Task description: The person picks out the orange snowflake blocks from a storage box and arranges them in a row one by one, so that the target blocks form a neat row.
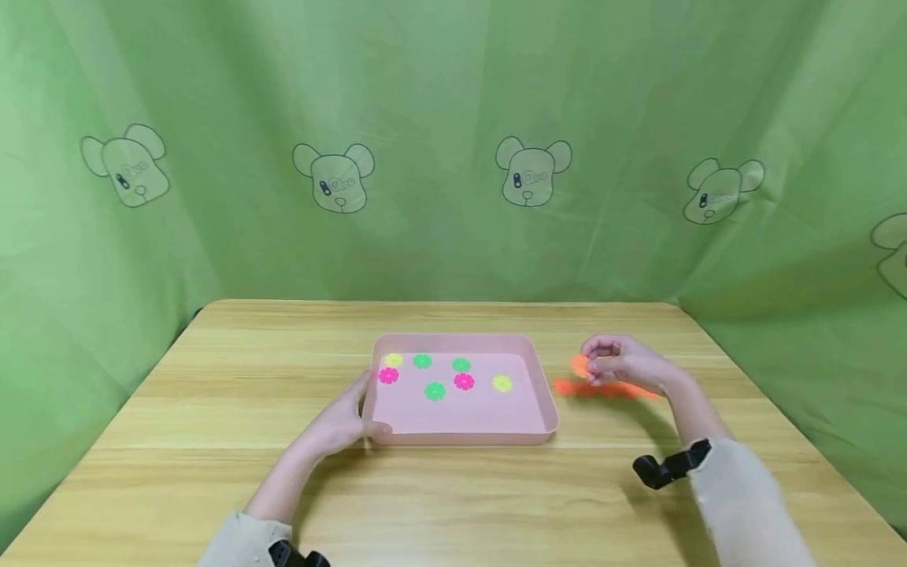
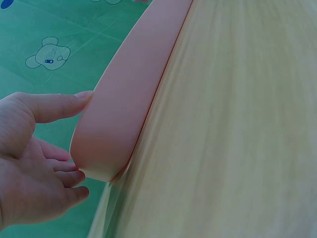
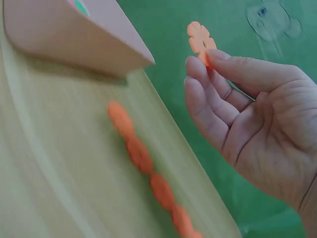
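Observation:
A shallow pink tray [image 1: 460,439] stands mid-table with several flower-shaped plastic pieces lying flat inside, among them a green one [image 1: 434,391], a pink one [image 1: 464,382] and a yellow one [image 1: 501,383]. At its near left corner my left hand [image 1: 340,421] holds the tray, thumb on the front rim and fingers along the left wall. My right hand [image 1: 627,365] pinches an orange flower-shaped piece [image 3: 199,41] between thumb and fingertips, raised above the table to the right of the tray. Beneath this hand lies a row of orange flower-shaped pieces [image 3: 139,154], partly hidden in the head view.
The wooden table [image 1: 453,504] carries the tray and the orange row. Green cloth [image 1: 439,79] printed with bear heads hangs behind and at both sides. A black wrist mount [image 1: 669,466] sits on the right sleeve.

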`<state>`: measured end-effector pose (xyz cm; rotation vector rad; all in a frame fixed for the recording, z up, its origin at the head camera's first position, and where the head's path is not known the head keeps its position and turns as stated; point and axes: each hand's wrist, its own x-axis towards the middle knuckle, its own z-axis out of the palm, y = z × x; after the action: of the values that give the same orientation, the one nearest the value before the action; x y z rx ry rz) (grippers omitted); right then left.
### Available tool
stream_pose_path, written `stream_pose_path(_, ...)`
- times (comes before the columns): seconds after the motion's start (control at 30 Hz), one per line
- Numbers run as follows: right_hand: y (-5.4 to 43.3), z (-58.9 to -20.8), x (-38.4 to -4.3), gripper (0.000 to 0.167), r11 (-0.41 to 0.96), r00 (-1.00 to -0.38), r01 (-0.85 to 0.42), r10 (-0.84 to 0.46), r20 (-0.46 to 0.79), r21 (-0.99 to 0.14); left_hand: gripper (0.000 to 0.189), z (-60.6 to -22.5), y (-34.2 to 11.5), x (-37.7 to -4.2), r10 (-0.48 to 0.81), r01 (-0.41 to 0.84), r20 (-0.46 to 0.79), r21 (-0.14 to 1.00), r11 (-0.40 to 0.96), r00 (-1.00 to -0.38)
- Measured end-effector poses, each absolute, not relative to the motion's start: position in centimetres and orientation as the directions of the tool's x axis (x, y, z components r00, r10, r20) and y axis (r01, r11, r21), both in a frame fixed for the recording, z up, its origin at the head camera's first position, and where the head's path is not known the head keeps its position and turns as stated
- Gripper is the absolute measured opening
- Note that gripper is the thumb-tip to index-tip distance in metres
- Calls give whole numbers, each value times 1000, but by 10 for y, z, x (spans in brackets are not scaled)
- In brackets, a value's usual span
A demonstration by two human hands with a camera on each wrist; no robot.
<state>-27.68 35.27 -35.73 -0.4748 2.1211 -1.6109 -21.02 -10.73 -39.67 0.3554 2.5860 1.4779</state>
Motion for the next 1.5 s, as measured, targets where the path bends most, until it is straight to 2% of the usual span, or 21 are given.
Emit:
stream_pose_path(0.13,377,-361,-267,15,193,-867,-8,-490,-90,-981,99,-396,-107,-210,268,135,-3,859,493,-963)
stream_pose_path(0.37,416,-375,-249,14,113,-935,9,-350,-48,-994,100,-399,-107,-210,281,141,-2,863,486,-960)
stream_pose_path(0.53,441,-387,-242,14,40,-961,3,-276,-13,-999,100,-399,-107,-210,276,138,-4,858,494,-961)
stream_pose_path(0.83,472,-400,-238,15,-23,-986,59,-158,-55,-998,101,-398,-108,-209,280,138,-3,864,484,-960)
stream_pose_path(1.17,480,-404,-234,9,38,-986,165,1,-165,-986,99,-398,-107,-208,279,145,6,864,482,-960)
stream_pose_path(1.23,479,-404,-234,8,91,-982,188,30,-186,-978,98,-399,-107,-208,280,147,8,865,479,-960)
stream_pose_path(1.4,475,-406,-238,18,238,-972,232,101,-213,-943,98,-399,-107,-208,279,150,9,860,487,-960)
stream_pose_path(1.5,474,-407,-240,16,266,-968,244,128,-216,-933,98,-398,-107,-208,278,150,8,856,495,-960)
